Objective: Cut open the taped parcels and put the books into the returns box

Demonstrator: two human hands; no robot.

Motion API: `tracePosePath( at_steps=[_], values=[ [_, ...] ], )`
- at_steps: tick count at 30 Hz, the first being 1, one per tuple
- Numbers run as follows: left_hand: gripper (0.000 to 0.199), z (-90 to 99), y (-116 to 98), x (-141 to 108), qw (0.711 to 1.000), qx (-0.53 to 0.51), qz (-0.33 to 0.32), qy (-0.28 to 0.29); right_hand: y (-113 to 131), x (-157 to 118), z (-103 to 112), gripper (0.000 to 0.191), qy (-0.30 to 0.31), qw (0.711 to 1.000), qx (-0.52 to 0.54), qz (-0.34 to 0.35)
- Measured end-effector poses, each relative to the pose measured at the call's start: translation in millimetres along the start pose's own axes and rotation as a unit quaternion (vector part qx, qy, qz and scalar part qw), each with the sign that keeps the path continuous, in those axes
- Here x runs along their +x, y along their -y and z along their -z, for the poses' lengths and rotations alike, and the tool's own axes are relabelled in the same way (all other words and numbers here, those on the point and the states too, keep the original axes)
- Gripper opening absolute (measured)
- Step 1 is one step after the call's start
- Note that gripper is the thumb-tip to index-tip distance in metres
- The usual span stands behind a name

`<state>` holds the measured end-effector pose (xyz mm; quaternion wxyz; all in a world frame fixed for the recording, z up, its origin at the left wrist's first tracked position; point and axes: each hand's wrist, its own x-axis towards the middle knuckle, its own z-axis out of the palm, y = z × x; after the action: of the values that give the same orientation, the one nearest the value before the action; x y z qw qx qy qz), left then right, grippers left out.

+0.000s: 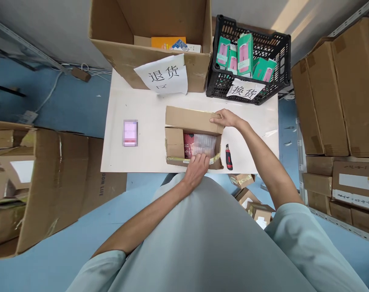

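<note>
On the table in front of me lies a small cardboard box (174, 142) with its top open and its far flap (190, 118) raised. Inside it are a red printed item (188, 145) and something in clear plastic wrap (204, 144). My right hand (227, 119) pinches the right end of the far flap. The fingers of my left hand (197, 167) curl over the near edge of the box, by the yellowish tape. Just right of the box rests a red and black utility knife (229, 157).
At the table's back stand a large carton (120, 52) with a paper sign and a black crate (213, 83) of green boxes. A pinkish blurred item (130, 133) lies left. Cartons (71, 170) are at the left, on the right shelf (353, 178) and on the floor (247, 196).
</note>
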<state>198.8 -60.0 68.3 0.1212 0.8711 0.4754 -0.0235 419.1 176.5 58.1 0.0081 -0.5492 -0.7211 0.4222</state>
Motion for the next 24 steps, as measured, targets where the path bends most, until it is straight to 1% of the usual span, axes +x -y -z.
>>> tracePosePath(
  at_steps=[1, 2, 4, 6, 7, 8, 9, 10, 13, 15, 18, 20, 23, 24],
  values=[
    [0.038, 0.4, 1.0, 1.3, 1.0, 0.0, 0.008, 0.001, -4.4, 1.0, -3.2, 0.052, -0.016, 0.999, 0.026, -0.017],
    [0.038, 0.9, 2.6, 3.2, 1.0, -0.001, 0.014, 0.001, -9.1, 0.6, -7.6, 0.055, -0.045, 0.997, 0.045, -0.035],
    [0.044, 2.2, 7.4, 7.9, 1.0, -0.006, 0.016, -0.005, -18.5, -4.8, -20.7, 0.067, -0.13, 0.986, 0.064, -0.079],
    [0.057, 3.6, 13.1, 13.5, 1.0, -0.018, 0.008, -0.003, -25.7, -15.1, -39.6, 0.087, -0.199, 0.969, 0.075, -0.128],
    [0.067, 4.0, 15.5, 16.8, 1.0, -0.025, 0.001, 0.003, -27.8, -21.3, -50.8, 0.096, -0.214, 0.962, 0.087, -0.149],
    [0.077, 4.3, 17.2, 20.5, 0.999, -0.031, -0.007, 0.01, -28.8, -27.4, -62.6, 0.101, -0.218, 0.957, 0.102, -0.161],
    [0.086, 4.1, 18.0, 24.9, 0.999, -0.037, -0.017, 0.017, -28.8, -33.2, -74.3, 0.1, -0.218, 0.955, 0.12, -0.163],
    [0.093, 3.6, 17.5, 30.2, 0.998, -0.042, -0.029, 0.021, -28.1, -38.2, -85.5, 0.093, -0.219, 0.954, 0.136, -0.155],
    [0.102, -0.6, 9.4, 50.5, 0.995, -0.069, -0.061, 0.027, -25.2, -47.2, -111.0, 0.062, -0.236, 0.95, 0.162, -0.122],
    [0.101, -5.3, 0.3, 64.8, 0.994, -0.084, -0.064, 0.041, -25.9, -49.0, -119.8, 0.051, -0.247, 0.946, 0.183, -0.105],
    [0.083, -12.6, -13.6, 77.4, 0.994, -0.083, -0.048, 0.056, -31.2, -48.1, -125.6, 0.049, -0.258, 0.937, 0.227, -0.065],
    [0.071, -16.1, -21.5, 76.4, 0.996, -0.069, -0.039, 0.037, -33.9, -45.5, -128.3, 0.052, -0.268, 0.933, 0.235, -0.055],
    [0.061, -18.8, -31.3, 63.5, 0.999, -0.041, -0.024, 0.003, -33.0, -39.5, -131.6, 0.058, -0.28, 0.934, 0.209, -0.08],
    [0.052, -19.4, -33.8, 57.8, 0.999, -0.033, -0.023, -0.001, -31.9, -37.6, -131.9, 0.06, -0.281, 0.935, 0.197, -0.091]
  ],
)
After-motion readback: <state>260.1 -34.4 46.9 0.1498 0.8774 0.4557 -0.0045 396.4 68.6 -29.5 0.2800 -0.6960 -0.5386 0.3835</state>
